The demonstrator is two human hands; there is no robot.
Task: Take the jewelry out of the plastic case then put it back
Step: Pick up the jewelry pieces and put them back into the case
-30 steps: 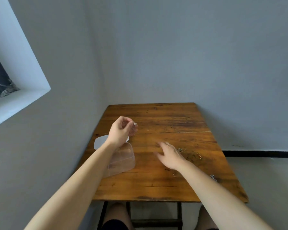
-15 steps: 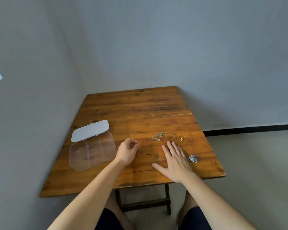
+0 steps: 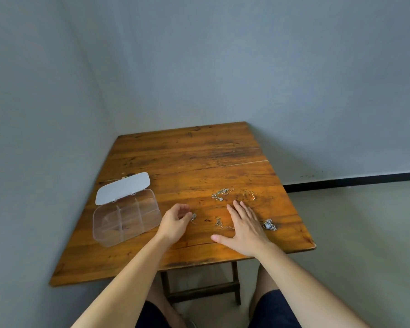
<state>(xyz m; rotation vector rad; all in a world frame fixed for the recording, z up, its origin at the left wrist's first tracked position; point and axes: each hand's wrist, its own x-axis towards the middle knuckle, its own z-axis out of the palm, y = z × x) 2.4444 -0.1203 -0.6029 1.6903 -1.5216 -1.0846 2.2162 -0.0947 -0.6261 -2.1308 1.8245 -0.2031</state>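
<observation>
Wooden table [image 3: 189,162] set into a grey corner. Clear plastic case [image 3: 126,217] sits at the table's 9 o'clock, lid [image 3: 123,188] swung back toward 12, dividers visible; whether anything lies in the compartments cannot be made out.

Jewelry is out on the wood, in five spots right of the case:
- silver chain [image 3: 221,193] at about 1 o'clock from the left hand
- gold piece [image 3: 250,195] just right of that chain
- thin chain [image 3: 219,222] between the two hands
- silver cluster [image 3: 269,225] at 3 o'clock from the right hand, just beside it
- small silver piece [image 3: 193,217] at the left fingertips

Left hand [image 3: 174,224] is curled, thumb and fingers pinched toward that small piece (contact looks likely, but a real grip is too fine to confirm). Right hand [image 3: 243,229] is spread flat, palm down on the table, holding nothing, fingers pointing to 12.
</observation>
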